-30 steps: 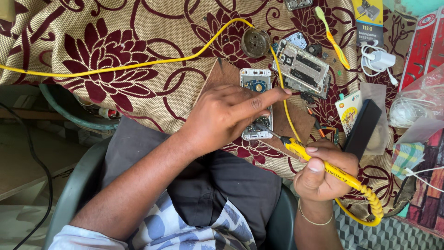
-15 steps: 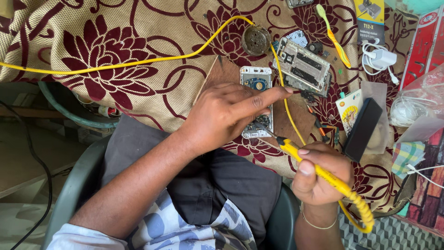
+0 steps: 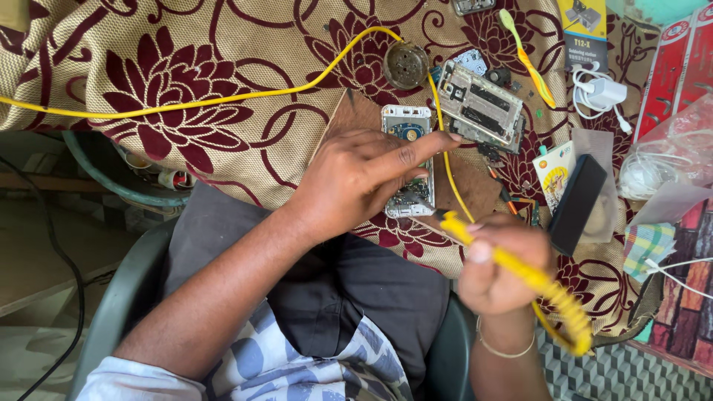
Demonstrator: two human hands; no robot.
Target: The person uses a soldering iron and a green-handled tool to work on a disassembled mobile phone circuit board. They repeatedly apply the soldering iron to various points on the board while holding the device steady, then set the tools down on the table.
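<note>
**Iron tip at the board of an opened phone**

Head view: A person seated at a table draped in a maroon-flowered cloth [image 3: 186, 96] works on an opened phone [image 3: 407, 160] lying on a brown mat [image 3: 464, 186]. The phone's long axis runs 12 to 6 o'clock, its lower end toward the person. The left hand [image 3: 356, 178] lies over the phone, forefinger stretched toward 3 o'clock across its middle, the other fingers curled down on its left edge; it seems to pin the phone flat, though the contact under the palm is hidden. The right hand [image 3: 501, 263] is closed in a fist round a yellow soldering iron [image 3: 520, 271], which slants from 4 o'clock up to 10 o'clock. Its tip sits at the phone's lower right corner, just beside the left fingers; the hand is blurred, so whether tip touches board cannot be told. The right hand lies at 4 o'clock from the phone; the left is the nearer.

At 1 o'clock from the phone lies a second, stripped phone frame [image 3: 479, 104]; a round metal tin [image 3: 405, 65] at 12; a black slab [image 3: 577, 202] at 3. The iron's yellow cord [image 3: 223, 96] trails off the left edge. The iron's rear end is cut by blur.
</note>
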